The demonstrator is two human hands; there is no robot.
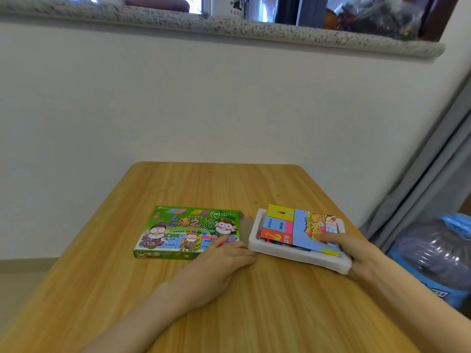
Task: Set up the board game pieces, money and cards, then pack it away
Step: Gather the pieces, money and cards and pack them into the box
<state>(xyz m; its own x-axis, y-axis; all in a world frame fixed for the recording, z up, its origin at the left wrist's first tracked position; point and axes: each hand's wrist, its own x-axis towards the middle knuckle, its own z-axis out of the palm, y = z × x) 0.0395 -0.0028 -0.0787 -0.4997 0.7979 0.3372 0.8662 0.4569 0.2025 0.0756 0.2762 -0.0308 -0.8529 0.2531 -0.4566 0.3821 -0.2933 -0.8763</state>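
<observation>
A green game box [178, 225] with cartoon figures lies flat on the wooden table [204, 184]. To its right sits a white foam tray [257, 233], and a folded, colourful game board [298, 225] lies on top of it. My left hand [219, 263] rests at the box's near right corner, its fingertips touching the lid. My right hand [354, 253] grips the tray's near right corner, thumb pressed on the folded board and fingers under the tray. What lies in the tray under the board is mostly hidden.
The table stands against a white wall below a speckled stone sill [229, 24]. A blue package of water bottles [438, 256] sits on the floor to the right, beside a grey curtain [420, 174].
</observation>
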